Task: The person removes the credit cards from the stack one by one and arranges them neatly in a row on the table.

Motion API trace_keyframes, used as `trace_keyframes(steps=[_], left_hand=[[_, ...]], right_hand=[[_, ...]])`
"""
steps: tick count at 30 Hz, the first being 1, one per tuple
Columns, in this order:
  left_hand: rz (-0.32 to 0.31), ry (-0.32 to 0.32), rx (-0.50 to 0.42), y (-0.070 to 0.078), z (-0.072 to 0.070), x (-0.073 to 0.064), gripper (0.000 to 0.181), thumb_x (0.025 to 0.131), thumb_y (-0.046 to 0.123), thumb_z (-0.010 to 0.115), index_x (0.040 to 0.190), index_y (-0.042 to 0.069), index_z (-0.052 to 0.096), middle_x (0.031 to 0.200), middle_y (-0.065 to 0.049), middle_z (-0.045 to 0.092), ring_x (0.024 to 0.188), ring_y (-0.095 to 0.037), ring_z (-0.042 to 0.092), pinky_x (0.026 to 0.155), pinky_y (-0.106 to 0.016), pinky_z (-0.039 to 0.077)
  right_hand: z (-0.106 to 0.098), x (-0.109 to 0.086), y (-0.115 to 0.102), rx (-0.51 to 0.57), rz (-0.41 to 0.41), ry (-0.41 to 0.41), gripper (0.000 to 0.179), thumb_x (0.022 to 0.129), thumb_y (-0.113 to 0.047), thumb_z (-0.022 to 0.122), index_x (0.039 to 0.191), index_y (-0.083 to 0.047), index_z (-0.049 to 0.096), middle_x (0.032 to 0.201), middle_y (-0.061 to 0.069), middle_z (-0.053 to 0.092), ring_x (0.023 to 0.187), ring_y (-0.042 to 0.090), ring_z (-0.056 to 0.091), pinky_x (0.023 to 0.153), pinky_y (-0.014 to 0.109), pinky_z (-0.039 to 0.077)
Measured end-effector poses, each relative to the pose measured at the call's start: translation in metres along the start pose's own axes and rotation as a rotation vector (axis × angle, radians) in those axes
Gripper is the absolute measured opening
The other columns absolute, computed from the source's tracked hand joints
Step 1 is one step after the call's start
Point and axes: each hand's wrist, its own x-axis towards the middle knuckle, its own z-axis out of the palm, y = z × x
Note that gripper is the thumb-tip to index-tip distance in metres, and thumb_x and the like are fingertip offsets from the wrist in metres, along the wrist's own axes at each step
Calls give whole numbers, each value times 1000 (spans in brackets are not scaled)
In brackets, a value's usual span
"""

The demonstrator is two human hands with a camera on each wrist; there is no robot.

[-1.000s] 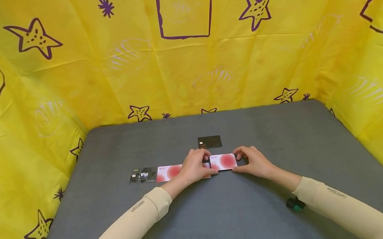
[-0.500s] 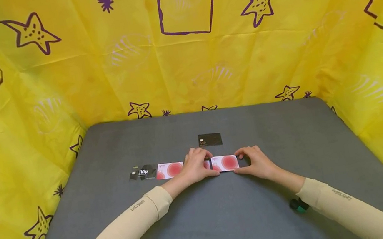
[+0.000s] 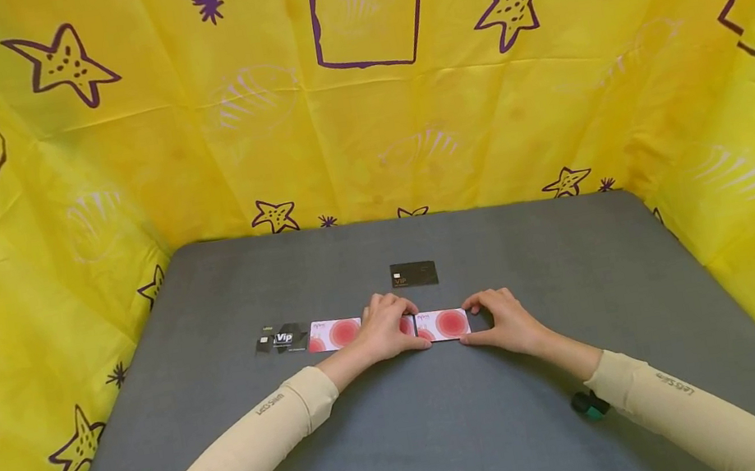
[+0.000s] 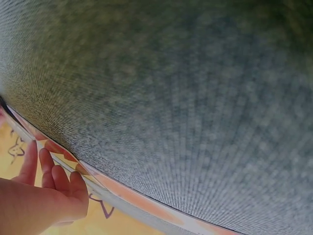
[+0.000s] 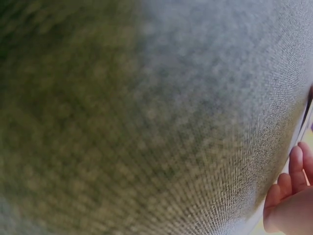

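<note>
In the head view, a white-and-pink card with red circles lies between both hands at the right end of a row. My left hand pinches it at the left corners, thumb at the near edge and forefinger at the far edge. My right hand holds its right corners the same way. Under the left hand a similar pink card is mostly hidden. Further left lie another pink card and a dark Vip card. Both wrist views catch only part of each hand at the frame's edge.
A black VIP card lies apart, beyond the row. The grey cloth-covered table is bordered by yellow patterned curtains on the far side and both sides. A small dark-green object shows beside the right sleeve.
Relative to the other cards, the right-hand pink card has shifted slightly toward the near side, with both hands still at its corners. The head view tilted a little; the other cards stayed put.
</note>
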Motion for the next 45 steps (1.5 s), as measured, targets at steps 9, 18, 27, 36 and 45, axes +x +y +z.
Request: trace_keyframes(steps=[9, 18, 27, 36, 45], left_hand=[[5, -6, -34, -2, 0, -1, 51, 71, 40, 86, 109, 13, 67, 106, -5, 56, 106, -26, 42, 86, -41, 33], [-5, -16, -44, -2, -1, -1, 52, 71, 40, 85, 111, 12, 67, 107, -5, 57, 104, -26, 42, 87, -41, 34], [-13, -20, -51, -1, -2, -1, 51, 71, 40, 86, 110, 13, 68, 109, -4, 57, 104, -25, 43, 87, -41, 34], [-4, -23, -42, -3, -1, -1, 50, 71, 41, 85, 110, 14, 67, 108, -4, 56, 103, -25, 43, 86, -41, 34], [-4, -35, -38, -3, -2, -1, 50, 72, 40, 85, 109, 14, 66, 109, -4, 55, 105, -25, 43, 88, -41, 34]], right_hand=[[0, 0, -2, -4, -4, -5, 50, 71, -36, 87, 107, -9, 65, 94, 2, 57, 95, 25, 43, 82, 41, 32], [-1, -1, -2, 2, 4, -8, 50, 70, -36, 87, 107, -10, 65, 94, 2, 56, 95, 24, 43, 81, 40, 32], [0, -1, 0, 8, 6, -8, 51, 70, -36, 87, 108, -10, 65, 95, 1, 56, 97, 25, 43, 82, 42, 32], [1, 0, 1, 10, -15, -9, 50, 70, -35, 87, 107, -9, 66, 94, 1, 57, 95, 25, 44, 81, 40, 31], [2, 0, -2, 3, -15, 12, 48, 73, -35, 86, 107, -9, 66, 93, 1, 56, 93, 23, 42, 80, 40, 32]])
